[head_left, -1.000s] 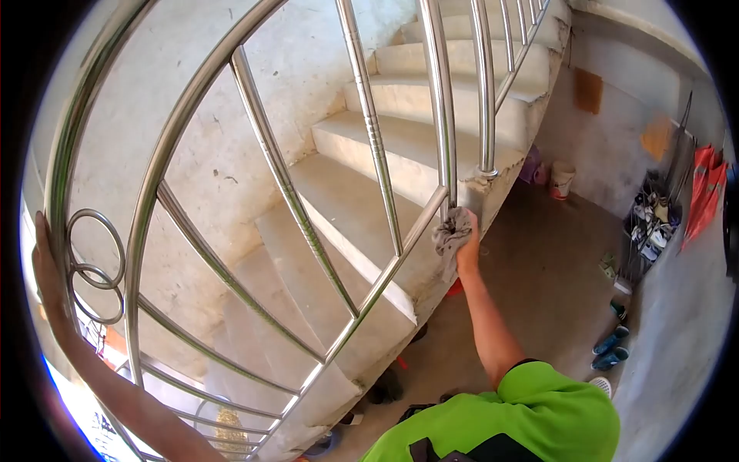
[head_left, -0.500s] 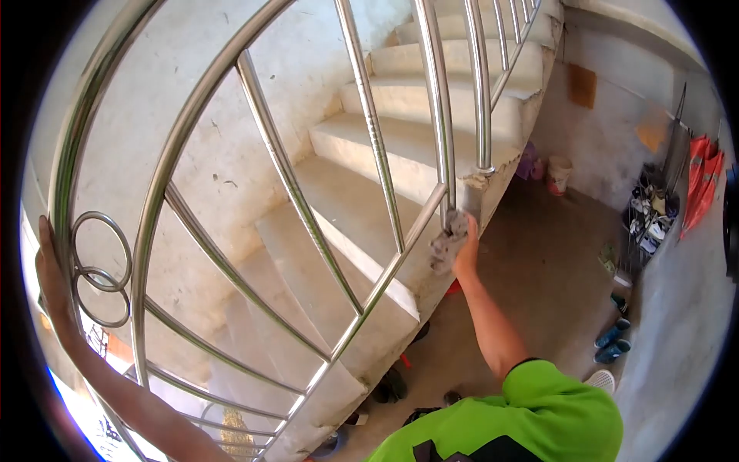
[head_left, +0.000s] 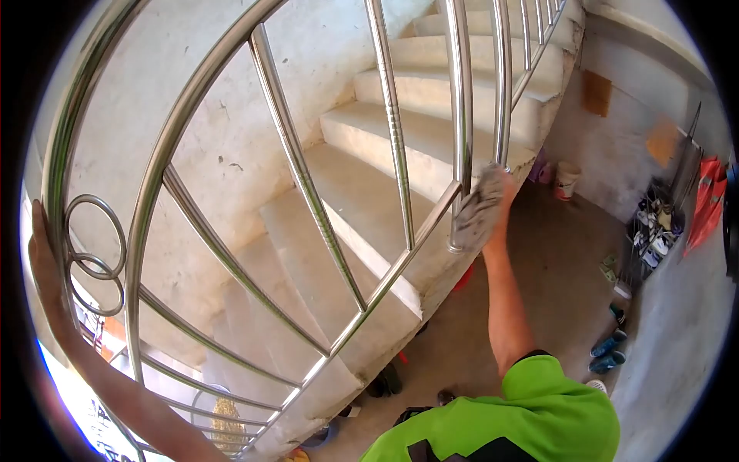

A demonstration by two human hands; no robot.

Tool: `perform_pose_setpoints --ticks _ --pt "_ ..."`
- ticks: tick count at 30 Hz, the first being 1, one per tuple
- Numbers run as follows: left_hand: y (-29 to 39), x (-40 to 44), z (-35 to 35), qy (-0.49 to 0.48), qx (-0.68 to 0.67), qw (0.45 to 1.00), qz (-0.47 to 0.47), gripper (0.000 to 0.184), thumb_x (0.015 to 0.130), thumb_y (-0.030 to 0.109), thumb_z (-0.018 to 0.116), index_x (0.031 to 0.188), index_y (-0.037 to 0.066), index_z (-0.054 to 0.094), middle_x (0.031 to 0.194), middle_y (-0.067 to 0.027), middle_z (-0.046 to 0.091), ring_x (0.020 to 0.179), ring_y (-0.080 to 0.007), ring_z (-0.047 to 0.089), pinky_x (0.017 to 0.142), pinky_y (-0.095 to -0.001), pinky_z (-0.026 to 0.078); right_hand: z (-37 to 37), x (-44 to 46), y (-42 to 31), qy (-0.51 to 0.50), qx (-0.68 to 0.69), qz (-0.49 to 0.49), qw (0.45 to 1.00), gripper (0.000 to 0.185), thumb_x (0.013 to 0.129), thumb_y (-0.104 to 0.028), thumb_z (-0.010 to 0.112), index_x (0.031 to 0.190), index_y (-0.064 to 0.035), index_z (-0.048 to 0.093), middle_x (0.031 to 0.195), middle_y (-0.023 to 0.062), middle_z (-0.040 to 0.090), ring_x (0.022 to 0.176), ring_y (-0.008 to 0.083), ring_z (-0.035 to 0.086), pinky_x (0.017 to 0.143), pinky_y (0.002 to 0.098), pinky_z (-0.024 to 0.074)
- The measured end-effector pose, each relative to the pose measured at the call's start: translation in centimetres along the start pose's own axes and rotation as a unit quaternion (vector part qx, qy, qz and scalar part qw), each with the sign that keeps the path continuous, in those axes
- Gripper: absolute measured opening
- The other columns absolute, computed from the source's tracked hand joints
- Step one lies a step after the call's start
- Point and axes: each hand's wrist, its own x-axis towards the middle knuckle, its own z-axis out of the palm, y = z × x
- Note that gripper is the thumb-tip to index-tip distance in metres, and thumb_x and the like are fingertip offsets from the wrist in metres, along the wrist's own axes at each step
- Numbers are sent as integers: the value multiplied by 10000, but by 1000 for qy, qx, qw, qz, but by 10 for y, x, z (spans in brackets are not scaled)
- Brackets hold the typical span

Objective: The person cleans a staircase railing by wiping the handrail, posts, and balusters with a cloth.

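Observation:
A dirty grey cleaning rag [head_left: 479, 209] is in my right hand [head_left: 505, 202], whose fingers are largely hidden by the cloth. The rag lies against the lower end of a shiny metal railing post [head_left: 460, 92], at the outer edge of the stairs. Close by, another post [head_left: 501, 85] meets the step edge. On the far left, my left hand [head_left: 42, 250] is closed against the thick curved handrail [head_left: 63, 146], its fingers partly hidden behind it. Two small metal rings [head_left: 96, 289] sit between this rail and the inner curved rail [head_left: 158, 150].
Concrete stairs [head_left: 369, 204] rise behind the slanting balusters. Below on the right are a white bucket [head_left: 566, 181], a rack of shoes [head_left: 654, 227], blue boots [head_left: 608, 350] and a red umbrella [head_left: 703, 204] by the wall. Several shoes lie under the stairs.
My right hand has moved up and a little right with the rag, uncovering the foot of the nearer post. My left hand stays on the handrail, while the view has shifted slightly.

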Motion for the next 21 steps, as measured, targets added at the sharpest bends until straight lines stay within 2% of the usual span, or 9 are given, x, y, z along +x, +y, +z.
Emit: perform_pose_setpoints --ticks 1,2,3,6,11,13,14,17,21 --pt "4 -7 1 0 1 1000 0 645 987 630 428 1017 46 699 644 -7 406 556 -112 400 580 -298 353 6 -15 0 0 0 1 1000 462 973 -155 523 1405 -24 424 1303 115 538 1235 229 503 1086 338 354" --pt "5 -15 1 65 73 980 174 618 996 602 440 1110 47 685 666 -15 425 582 -113 423 606 -301 373 19 -44 -4 -70 -310 -87 944 589 934 -165 587 1455 -19 356 1375 145 465 1297 262 444 1121 356 310" --pt "11 -20 1 96 106 955 259 609 1000 588 445 1156 47 679 677 -19 434 596 -113 435 620 -303 383 27 -64 -11 -131 -585 -166 783 728 895 -175 650 1505 -14 288 1448 174 392 1359 295 386 1156 374 267" --pt "40 -29 -10 60 167 966 189 605 1010 568 403 1264 61 614 852 -108 502 745 -220 504 723 -374 420 20 -84 -27 -221 -492 -106 835 931 825 -97 693 1563 -48 126 1552 231 193 1451 366 231 1193 389 207" --pt "91 -29 -14 -99 184 972 -103 624 1021 557 307 1386 90 498 1180 -280 620 1016 -434 618 904 -511 474 -4 -48 -55 -273 -429 -24 861 806 851 -130 679 1527 -40 252 1470 182 387 1358 326 397 1142 370 310" --pt "93 -32 -13 -74 161 979 -103 681 1026 544 300 1192 -30 628 1102 -288 644 988 -434 606 862 -500 470 -10 -24 -72 -173 -182 323 913 427 977 -70 490 1401 -50 442 1287 89 555 1125 186 595 937 301 491" --pt "81 -29 -15 -72 160 979 -104 681 1026 544 300 1192 -30 628 1102 -288 644 988 -434 606 862 -500 470 16 -27 -99 -190 -313 199 909 278 969 -93 521 1244 -60 526 1068 40 634 910 136 642 759 264 528" --pt "68 -26 -16 -76 251 965 -24 723 1021 560 298 1147 -64 640 1074 -278 652 988 -426 605 877 -494 462 60 -31 -148 -157 -98 279 942 207 962 -78 519 1167 -60 542 987 21 630 884 135 634 781 250 517" --pt "101 -39 -10 -47 140 981 -129 754 1011 589 301 1166 -73 629 1078 -267 652 994 -416 607 912 -486 449 0 -16 -115 -216 -194 213 933 176 968 -58 533 1119 7 598 1068 86 672 900 175 677 826 311 569"
